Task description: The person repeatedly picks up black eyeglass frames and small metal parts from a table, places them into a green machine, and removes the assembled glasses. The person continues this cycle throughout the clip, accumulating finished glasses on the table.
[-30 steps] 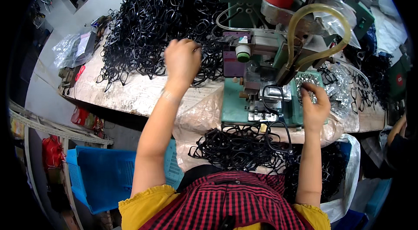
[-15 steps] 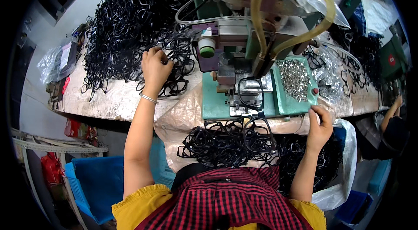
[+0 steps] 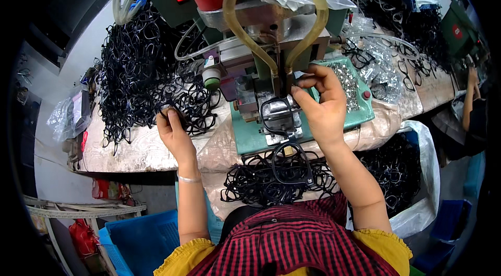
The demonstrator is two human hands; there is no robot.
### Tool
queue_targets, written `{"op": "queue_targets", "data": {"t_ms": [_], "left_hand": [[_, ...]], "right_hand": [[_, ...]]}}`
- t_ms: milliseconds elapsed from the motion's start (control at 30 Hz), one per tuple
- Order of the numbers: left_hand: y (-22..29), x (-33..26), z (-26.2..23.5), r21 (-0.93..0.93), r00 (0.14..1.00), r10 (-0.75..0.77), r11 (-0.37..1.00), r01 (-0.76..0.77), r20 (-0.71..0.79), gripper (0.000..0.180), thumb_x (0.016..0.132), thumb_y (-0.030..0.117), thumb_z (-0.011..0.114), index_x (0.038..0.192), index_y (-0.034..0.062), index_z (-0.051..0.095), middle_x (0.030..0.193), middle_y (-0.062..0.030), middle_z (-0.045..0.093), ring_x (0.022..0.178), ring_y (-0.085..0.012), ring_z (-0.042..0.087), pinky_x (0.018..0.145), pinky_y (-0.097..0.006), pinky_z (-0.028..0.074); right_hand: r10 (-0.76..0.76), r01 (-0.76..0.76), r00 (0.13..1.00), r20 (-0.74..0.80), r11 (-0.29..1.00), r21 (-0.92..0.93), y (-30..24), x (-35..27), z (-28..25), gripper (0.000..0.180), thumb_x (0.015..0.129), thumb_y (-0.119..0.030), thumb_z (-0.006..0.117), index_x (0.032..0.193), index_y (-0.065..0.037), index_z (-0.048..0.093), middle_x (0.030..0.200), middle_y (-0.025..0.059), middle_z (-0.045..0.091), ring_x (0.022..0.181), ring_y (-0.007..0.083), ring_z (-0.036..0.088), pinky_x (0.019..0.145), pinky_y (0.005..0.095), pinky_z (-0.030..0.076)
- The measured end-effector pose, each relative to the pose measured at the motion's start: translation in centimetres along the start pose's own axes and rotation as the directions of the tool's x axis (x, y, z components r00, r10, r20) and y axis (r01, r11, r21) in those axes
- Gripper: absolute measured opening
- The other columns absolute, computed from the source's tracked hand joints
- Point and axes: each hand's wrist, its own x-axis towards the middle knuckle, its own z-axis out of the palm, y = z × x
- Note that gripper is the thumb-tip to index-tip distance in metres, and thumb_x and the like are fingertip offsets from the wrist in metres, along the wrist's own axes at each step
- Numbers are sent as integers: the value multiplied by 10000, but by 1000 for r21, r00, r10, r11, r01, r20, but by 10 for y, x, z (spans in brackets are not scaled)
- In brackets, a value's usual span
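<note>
Black spectacle frames lie heaped on the bench at the left (image 3: pixel 141 77); the left hand (image 3: pixel 175 132) rests at the heap's near edge, fingers curled on one frame, which looks like picking up the next piece. At centre, a frame (image 3: pixel 276 114) sits on the green press's (image 3: pixel 250 140) fixture under the looped yellow hose (image 3: pixel 274 15). The right hand (image 3: pixel 323 103), fingers bent and pinching, steadies that frame's right side. Seating it squarely seems the step in hand; the next move calls for clear fingers.
</note>
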Motion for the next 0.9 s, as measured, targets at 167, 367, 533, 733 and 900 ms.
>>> {"op": "queue_targets", "data": {"t_ms": [167,367,533,733,900], "left_hand": [[129,-18,70,-328,947,245,929,-169,208,266,1037,346,508,1056,95,594,917,-45,588,797,-100,529,672,-255,467],[136,-43,77,60,903,-95,995,77,419,290,1059,285,450,1066,1,508,908,-98,585,685,-97,505,600,-218,408],[133,-53,78,-179,754,250,968,-177,607,149,949,181,609,906,54,674,925,-108,700,838,-226,679,831,-403,510],[102,-40,106,-220,294,508,728,-650,810,183,797,191,753,973,139,743,1069,-36,747,858,-252,695,909,-478,478],[96,-40,107,-230,285,544,692,-684,789,214,766,198,770,972,144,746,1090,-12,742,638,-199,516,902,-480,485]], "right_hand": [[121,-130,991,63,974,188,-19,0,8,463,822,23,700,1242,45,505,918,73,678,926,106,617,890,250,462],[83,-97,985,151,991,88,-49,-16,9,461,847,31,643,1286,48,503,1155,128,651,1106,174,612,982,296,450],[-108,150,988,112,470,-870,6,8,-71,275,783,-151,705,1044,-65,712,1292,207,600,1295,381,490,1083,486,380],[-186,160,978,98,357,-920,53,13,-102,104,761,-108,729,854,-62,712,1250,174,629,1282,391,489,1049,470,403],[-277,187,959,52,486,-854,55,19,-103,103,774,-118,730,853,-54,716,1111,150,691,1152,328,598,1002,420,448]]}}
